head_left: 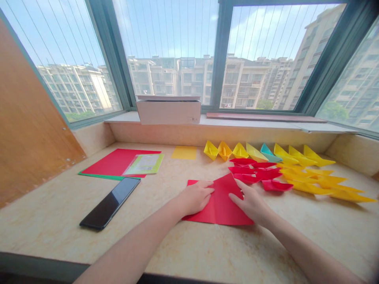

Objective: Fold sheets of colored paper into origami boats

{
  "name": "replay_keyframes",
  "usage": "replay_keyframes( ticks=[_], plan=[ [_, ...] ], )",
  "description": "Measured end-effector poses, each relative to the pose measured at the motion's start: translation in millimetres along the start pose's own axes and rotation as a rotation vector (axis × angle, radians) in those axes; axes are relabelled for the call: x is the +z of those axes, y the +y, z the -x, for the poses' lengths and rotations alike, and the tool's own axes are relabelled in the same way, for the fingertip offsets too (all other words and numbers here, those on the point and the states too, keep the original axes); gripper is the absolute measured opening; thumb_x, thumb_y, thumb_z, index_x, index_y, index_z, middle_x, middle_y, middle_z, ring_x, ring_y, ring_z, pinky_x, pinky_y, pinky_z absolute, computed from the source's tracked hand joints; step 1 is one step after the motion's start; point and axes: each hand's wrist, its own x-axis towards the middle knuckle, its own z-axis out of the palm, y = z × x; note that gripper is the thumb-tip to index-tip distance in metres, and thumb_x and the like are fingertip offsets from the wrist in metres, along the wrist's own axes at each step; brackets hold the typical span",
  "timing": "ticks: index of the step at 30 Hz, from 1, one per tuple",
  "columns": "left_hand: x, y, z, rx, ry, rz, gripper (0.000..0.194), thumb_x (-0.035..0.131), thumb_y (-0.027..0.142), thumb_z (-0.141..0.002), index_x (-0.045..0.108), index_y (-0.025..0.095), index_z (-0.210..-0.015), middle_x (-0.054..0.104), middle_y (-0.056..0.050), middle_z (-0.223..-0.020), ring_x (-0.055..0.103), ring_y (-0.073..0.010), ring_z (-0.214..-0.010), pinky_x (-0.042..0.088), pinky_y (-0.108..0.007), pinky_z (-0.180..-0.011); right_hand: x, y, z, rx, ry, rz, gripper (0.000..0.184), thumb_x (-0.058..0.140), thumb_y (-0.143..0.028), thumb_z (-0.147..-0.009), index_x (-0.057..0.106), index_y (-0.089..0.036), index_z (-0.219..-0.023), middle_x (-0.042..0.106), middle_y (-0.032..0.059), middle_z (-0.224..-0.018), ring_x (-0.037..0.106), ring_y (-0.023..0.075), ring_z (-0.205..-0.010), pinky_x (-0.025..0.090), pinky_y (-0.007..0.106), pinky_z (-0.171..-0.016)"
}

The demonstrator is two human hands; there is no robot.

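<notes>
A red sheet of paper [220,205] with a crease down its middle lies on the counter in front of me. Its upper right part rises to a point. My left hand [197,197] rests flat on the left half, fingers stretched out. At the right edge, my right hand [251,201] has its thumb over the paper and its fingers by the raised edge; it seems to hold the sheet there. Just beyond that hand sit several folded red paper boats [276,185].
Yellow paper boats [314,187] and a teal one [269,153] stand at the right. A phone [110,203], red sheets [115,162] over green, a clear-and-green packet [145,163] and a yellow square [184,152] lie left. A white box [168,112] stands on the windowsill.
</notes>
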Motion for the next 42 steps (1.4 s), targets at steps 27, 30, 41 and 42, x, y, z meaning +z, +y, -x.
replay_keyframes(
  ticks=[27,30,41,42],
  plan=[
    [-28.9,-3,-11,-0.311,0.227,0.400,0.025,0.050,0.032,-0.092,0.072,0.019,-0.098,0.076,-0.007,-0.099,0.069,-0.0259,-0.094,0.051,-0.037,-0.089,-17,-33,2,-0.185,-0.132,-0.258,0.035,0.056,-0.029,-0.091,0.068,-0.029,-0.125,0.073,0.0003,-0.116,0.067,0.0263,-0.105,0.054,0.042,-0.095],
    [-35.9,0,-12,-0.433,0.186,0.619,0.027,0.058,0.040,-0.087,0.073,0.019,-0.093,0.077,-0.006,-0.092,0.071,-0.0262,-0.087,0.054,-0.034,-0.078,-19,-33,1,-0.182,-0.117,-0.286,0.034,0.056,-0.029,-0.092,0.068,-0.028,-0.124,0.074,0.0002,-0.114,0.068,0.0254,-0.101,0.056,0.039,-0.091],
    [-42.3,6,-7,-0.535,-0.029,1.112,0.031,0.064,0.041,-0.084,0.072,0.017,-0.103,0.077,-0.006,-0.094,0.072,-0.0227,-0.083,0.055,-0.030,-0.071,-30,-26,-4,-0.172,-0.079,-0.251,0.029,0.059,-0.032,-0.090,0.072,-0.027,-0.115,0.075,0.0024,-0.108,0.070,0.0263,-0.097,0.057,0.041,-0.088],
    [-41.3,5,-6,-0.541,-0.028,1.103,0.031,0.064,0.040,-0.084,0.072,0.017,-0.101,0.077,-0.006,-0.093,0.072,-0.0219,-0.080,0.054,-0.028,-0.069,-32,-26,-4,-0.192,-0.082,-0.215,0.029,0.058,-0.033,-0.091,0.072,-0.027,-0.116,0.075,0.0024,-0.109,0.070,0.0262,-0.096,0.057,0.041,-0.087]
  ],
)
